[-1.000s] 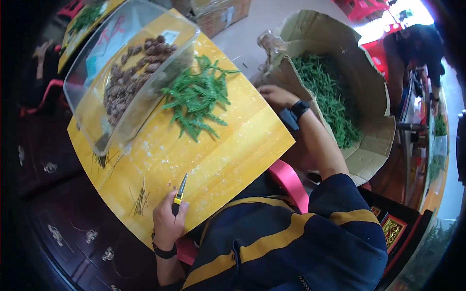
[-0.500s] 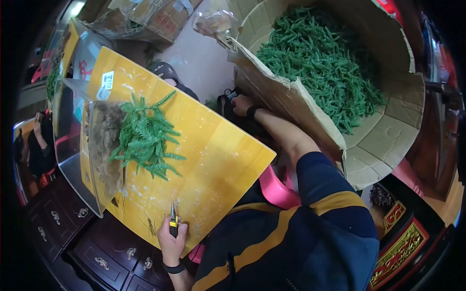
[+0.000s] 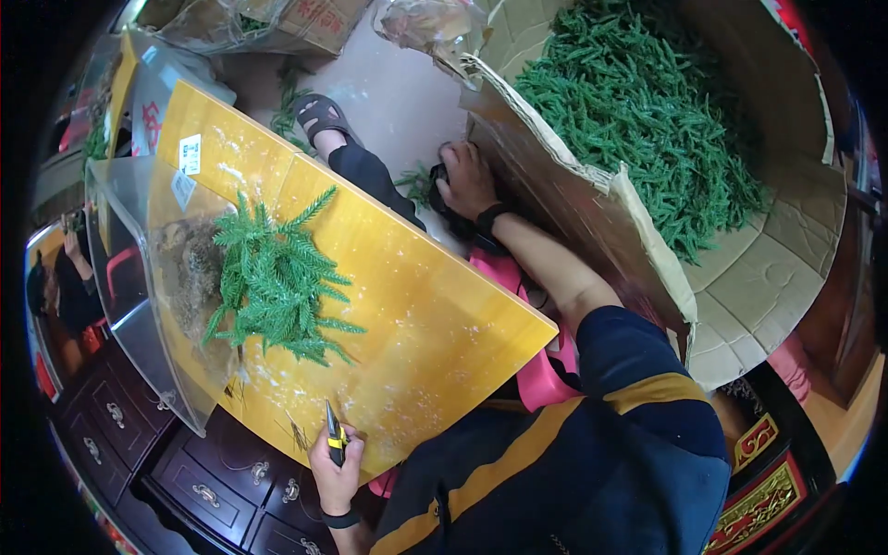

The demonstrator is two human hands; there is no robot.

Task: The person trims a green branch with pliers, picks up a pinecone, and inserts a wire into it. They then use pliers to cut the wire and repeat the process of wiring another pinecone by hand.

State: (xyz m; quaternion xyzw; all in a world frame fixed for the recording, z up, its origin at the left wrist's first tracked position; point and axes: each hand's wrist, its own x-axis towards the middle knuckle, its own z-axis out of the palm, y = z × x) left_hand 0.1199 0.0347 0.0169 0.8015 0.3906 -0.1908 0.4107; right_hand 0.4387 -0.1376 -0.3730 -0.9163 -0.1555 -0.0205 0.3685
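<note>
My left hand [image 3: 337,470] is closed around a pair of pliers [image 3: 336,440] with black and yellow handles, its slim jaws pointing over the yellow board. Down beside the large carton, my right hand [image 3: 470,178] has its fingers curled on a dark shoe or sandal [image 3: 438,185] on my foot; part of the shoe is hidden by the hand. A bunch of green artificial fir sprigs [image 3: 277,282] lies on the yellow tabletop [image 3: 416,305], some way beyond the pliers. Several thin dark wires [image 3: 296,435] lie next to my left hand.
A large open carton [image 3: 740,305] full of green sprigs [image 3: 647,139] stands on the right. Clear plastic sheeting [image 3: 129,250] bends up along the table's left edge. Dark drawers [image 3: 203,472] are below it; a pink stool [image 3: 536,370] is under me. My other sandalled foot [image 3: 322,116] rests beyond the table.
My right hand has shifted slightly and now covers more of the shoe. My other foot and leg show more fully. The view has moved a little; my left hand still holds the pliers.
</note>
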